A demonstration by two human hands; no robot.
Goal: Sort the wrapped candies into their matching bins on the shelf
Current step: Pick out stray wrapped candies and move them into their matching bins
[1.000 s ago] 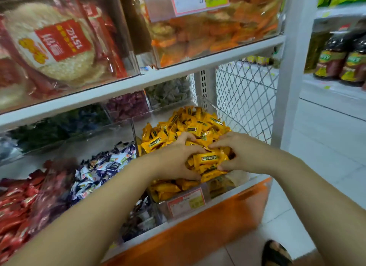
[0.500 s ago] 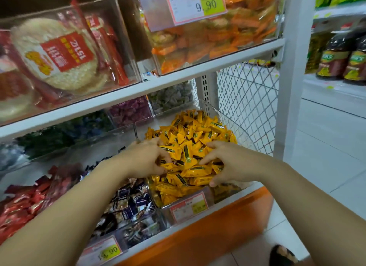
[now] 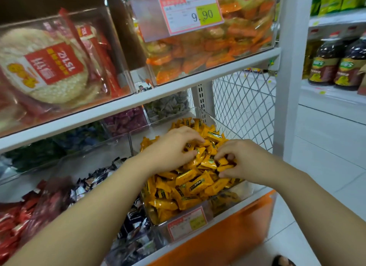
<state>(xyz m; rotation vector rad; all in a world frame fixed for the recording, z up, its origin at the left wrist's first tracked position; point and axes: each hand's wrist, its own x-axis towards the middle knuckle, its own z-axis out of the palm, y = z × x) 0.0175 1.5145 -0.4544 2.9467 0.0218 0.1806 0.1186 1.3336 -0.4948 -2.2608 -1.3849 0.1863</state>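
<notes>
My left hand (image 3: 172, 148) and right hand (image 3: 243, 162) were both curled round some yellow candies (image 3: 188, 188) heaped high in the clear bin (image 3: 160, 234) at the shelf's (image 3: 285, 87) right end, and I feared a rough scoop might spill some onto the black-and-white candies (image 3: 132, 224) next door.

bin (image 3: 217, 123): clear, totally heaped with yellow candies (image 3: 186, 178)
left hand (image 3: 172, 148): on top of the bin's pile, fingers curled into it
right hand (image 3: 245, 162): same pile, pinching a few

This is a shop. Clear bins (image 3: 198, 229) of candy sit on white shelves (image 3: 198, 75), with price tags (image 3: 191, 13), and bottles (image 3: 324, 63) line another shelf.
</notes>
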